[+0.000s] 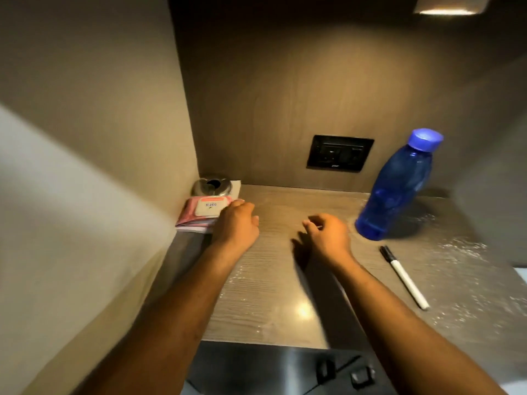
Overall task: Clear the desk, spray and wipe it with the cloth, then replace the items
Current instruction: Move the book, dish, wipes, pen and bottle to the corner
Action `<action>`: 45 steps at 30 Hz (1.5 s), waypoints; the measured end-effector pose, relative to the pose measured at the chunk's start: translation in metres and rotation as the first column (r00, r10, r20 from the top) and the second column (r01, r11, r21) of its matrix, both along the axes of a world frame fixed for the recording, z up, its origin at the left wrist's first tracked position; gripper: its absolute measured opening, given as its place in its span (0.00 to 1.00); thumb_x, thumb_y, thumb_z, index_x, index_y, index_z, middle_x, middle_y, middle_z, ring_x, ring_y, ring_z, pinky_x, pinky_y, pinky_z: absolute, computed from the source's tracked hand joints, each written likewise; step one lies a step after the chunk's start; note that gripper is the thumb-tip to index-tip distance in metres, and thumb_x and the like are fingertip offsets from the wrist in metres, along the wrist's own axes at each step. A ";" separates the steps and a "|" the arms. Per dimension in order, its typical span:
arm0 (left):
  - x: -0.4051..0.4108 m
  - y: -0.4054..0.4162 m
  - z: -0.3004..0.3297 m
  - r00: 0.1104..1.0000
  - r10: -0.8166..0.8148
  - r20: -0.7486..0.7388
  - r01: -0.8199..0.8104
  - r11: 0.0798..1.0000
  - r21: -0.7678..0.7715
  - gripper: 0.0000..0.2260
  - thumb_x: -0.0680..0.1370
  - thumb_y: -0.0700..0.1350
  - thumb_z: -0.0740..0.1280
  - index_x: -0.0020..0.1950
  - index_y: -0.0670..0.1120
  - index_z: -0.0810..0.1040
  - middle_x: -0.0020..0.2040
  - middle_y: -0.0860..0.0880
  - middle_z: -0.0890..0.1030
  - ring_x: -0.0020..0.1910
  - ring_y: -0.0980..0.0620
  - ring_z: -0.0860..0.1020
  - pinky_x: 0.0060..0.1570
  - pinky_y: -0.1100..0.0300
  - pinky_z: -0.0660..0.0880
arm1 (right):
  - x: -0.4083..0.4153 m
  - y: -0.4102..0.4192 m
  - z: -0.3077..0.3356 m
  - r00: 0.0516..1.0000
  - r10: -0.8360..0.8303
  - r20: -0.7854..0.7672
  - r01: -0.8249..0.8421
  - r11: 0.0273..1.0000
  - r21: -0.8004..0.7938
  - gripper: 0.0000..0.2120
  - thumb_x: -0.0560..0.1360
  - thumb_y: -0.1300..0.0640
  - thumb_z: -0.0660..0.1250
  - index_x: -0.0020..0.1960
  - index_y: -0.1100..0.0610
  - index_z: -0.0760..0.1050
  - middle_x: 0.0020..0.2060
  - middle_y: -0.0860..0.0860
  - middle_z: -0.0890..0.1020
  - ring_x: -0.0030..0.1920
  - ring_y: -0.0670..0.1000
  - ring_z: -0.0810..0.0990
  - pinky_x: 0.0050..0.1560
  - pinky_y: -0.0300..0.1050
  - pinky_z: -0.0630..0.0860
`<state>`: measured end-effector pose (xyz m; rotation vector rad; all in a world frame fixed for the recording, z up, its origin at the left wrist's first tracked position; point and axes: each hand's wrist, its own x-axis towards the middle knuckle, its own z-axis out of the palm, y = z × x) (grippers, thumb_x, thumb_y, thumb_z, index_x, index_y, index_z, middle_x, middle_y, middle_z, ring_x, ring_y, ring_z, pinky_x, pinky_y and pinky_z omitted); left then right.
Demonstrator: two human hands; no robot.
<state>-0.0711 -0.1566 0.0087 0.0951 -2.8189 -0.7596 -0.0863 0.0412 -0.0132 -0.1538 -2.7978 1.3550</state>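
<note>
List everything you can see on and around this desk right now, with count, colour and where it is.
desk: one, grey-brown wood grain, fills the alcove
water bottle: one, blue, upright at right rear
marker: one, white with black cap, lying at right front
wipes pack: one, pink with beige lid, left rear corner
metal dish: one, silver, behind the wipes pack
wall socket: one, black, back wall
left hand: one, at the wipes pack's edge
right hand: one, empty, mid-desk
</note>
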 end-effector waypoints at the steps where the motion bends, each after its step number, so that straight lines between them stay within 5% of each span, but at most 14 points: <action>1: 0.001 0.020 -0.002 0.998 -0.054 0.015 0.053 0.998 0.045 0.14 0.77 0.44 0.65 0.61 0.41 0.78 0.62 0.41 0.77 0.61 0.41 0.75 0.61 0.54 0.70 | 0.007 0.027 0.002 0.997 -0.076 -0.013 0.077 0.994 0.078 0.11 0.78 0.49 0.66 0.57 0.53 0.80 0.50 0.52 0.84 0.52 0.53 0.81 0.56 0.53 0.78; 4: 0.007 0.078 -0.014 0.982 -0.174 0.072 0.163 0.976 0.141 0.16 0.77 0.45 0.66 0.63 0.42 0.77 0.63 0.42 0.77 0.61 0.43 0.75 0.62 0.55 0.71 | 0.030 0.104 0.010 0.973 -0.231 -0.022 0.223 0.905 0.363 0.11 0.75 0.47 0.68 0.47 0.54 0.81 0.45 0.54 0.85 0.46 0.57 0.82 0.45 0.49 0.78; 7: 0.012 0.129 -0.029 0.954 -0.260 0.151 0.232 0.956 0.180 0.16 0.77 0.46 0.66 0.63 0.42 0.77 0.62 0.42 0.77 0.59 0.45 0.76 0.61 0.55 0.72 | 0.053 0.161 0.010 0.924 -0.356 0.137 0.248 0.834 0.493 0.11 0.73 0.47 0.69 0.38 0.52 0.75 0.35 0.51 0.80 0.35 0.52 0.79 0.32 0.45 0.73; 10: 0.018 0.162 -0.038 0.933 -0.315 0.175 0.290 0.945 0.153 0.17 0.75 0.47 0.67 0.63 0.43 0.78 0.61 0.43 0.79 0.60 0.45 0.76 0.60 0.57 0.71 | 0.064 0.183 0.004 0.913 -0.332 0.238 0.163 0.830 0.533 0.09 0.72 0.50 0.72 0.38 0.54 0.78 0.33 0.52 0.81 0.35 0.52 0.80 0.34 0.45 0.77; 13: 0.025 0.182 -0.042 0.924 -0.349 0.154 0.330 0.934 0.140 0.18 0.74 0.50 0.69 0.60 0.43 0.79 0.58 0.44 0.80 0.58 0.45 0.77 0.58 0.55 0.73 | 0.062 0.182 0.004 0.919 -0.302 0.254 0.173 0.886 0.429 0.07 0.73 0.52 0.72 0.40 0.55 0.78 0.35 0.52 0.82 0.37 0.52 0.82 0.37 0.47 0.80; 16: 0.031 0.181 -0.044 0.922 -0.370 0.116 0.355 0.926 0.128 0.26 0.70 0.59 0.71 0.61 0.43 0.77 0.60 0.45 0.78 0.60 0.46 0.75 0.58 0.56 0.70 | 0.053 0.156 0.005 0.914 -0.239 0.326 0.201 0.968 0.148 0.06 0.73 0.53 0.72 0.41 0.56 0.79 0.36 0.52 0.83 0.38 0.50 0.82 0.39 0.47 0.80; 21: 0.036 0.131 -0.045 0.946 -0.288 0.148 0.287 0.957 0.028 0.50 0.63 0.70 0.69 0.77 0.46 0.57 0.78 0.48 0.59 0.77 0.48 0.53 0.72 0.54 0.51 | 0.021 0.081 0.008 0.941 -0.062 0.332 0.123 0.978 -0.168 0.06 0.73 0.58 0.72 0.40 0.58 0.78 0.33 0.53 0.80 0.34 0.50 0.79 0.33 0.43 0.73; 25: 0.029 0.074 -0.044 0.991 -0.087 0.097 0.092 0.995 -0.042 0.49 0.66 0.69 0.68 0.77 0.47 0.53 0.79 0.48 0.55 0.78 0.48 0.48 0.71 0.53 0.45 | -0.007 0.006 0.004 0.939 0.039 0.343 0.041 0.974 -0.222 0.08 0.73 0.58 0.71 0.37 0.58 0.75 0.33 0.55 0.80 0.34 0.52 0.78 0.35 0.46 0.75; 29: 0.016 0.023 -0.041 0.997 0.056 0.057 -0.046 0.987 -0.155 0.44 0.70 0.66 0.67 0.77 0.47 0.55 0.79 0.46 0.53 0.78 0.46 0.46 0.73 0.48 0.46 | -0.031 -0.059 -0.004 0.937 0.079 0.340 -0.002 0.975 -0.220 0.08 0.73 0.60 0.71 0.37 0.57 0.76 0.31 0.54 0.80 0.27 0.50 0.78 0.25 0.39 0.74; 35: -0.006 -0.021 -0.042 0.991 0.109 0.072 -0.066 0.893 -0.445 0.50 0.67 0.70 0.66 0.78 0.43 0.50 0.79 0.40 0.49 0.77 0.39 0.43 0.72 0.44 0.38 | -0.053 -0.103 -0.010 0.941 0.117 0.318 -0.076 0.988 -0.138 0.07 0.73 0.56 0.74 0.41 0.58 0.78 0.38 0.57 0.84 0.38 0.56 0.83 0.35 0.48 0.81; 38: -0.018 -0.031 -0.043 0.990 0.102 0.095 -0.050 0.897 -0.439 0.50 0.68 0.68 0.67 0.78 0.43 0.48 0.79 0.40 0.48 0.77 0.39 0.43 0.72 0.44 0.39 | -0.062 -0.110 -0.011 0.932 0.103 0.346 -0.052 0.987 -0.153 0.08 0.74 0.57 0.73 0.43 0.61 0.80 0.40 0.60 0.84 0.37 0.58 0.84 0.39 0.55 0.84; 42: -0.031 -0.038 -0.042 0.989 0.102 0.105 -0.046 0.897 -0.440 0.48 0.69 0.65 0.68 0.78 0.45 0.48 0.79 0.41 0.48 0.77 0.40 0.43 0.70 0.46 0.36 | -0.072 -0.116 -0.009 0.937 0.086 0.339 -0.035 0.988 -0.152 0.07 0.76 0.58 0.71 0.43 0.61 0.80 0.37 0.58 0.84 0.29 0.53 0.82 0.29 0.46 0.81; 45: -0.034 -0.039 -0.041 0.989 0.110 0.099 -0.058 0.904 -0.424 0.45 0.71 0.61 0.69 0.78 0.46 0.49 0.79 0.41 0.49 0.77 0.40 0.44 0.69 0.46 0.37 | -0.073 -0.119 -0.010 0.956 0.120 0.269 -0.087 0.987 -0.132 0.04 0.76 0.60 0.70 0.45 0.60 0.83 0.39 0.57 0.85 0.35 0.53 0.83 0.38 0.49 0.83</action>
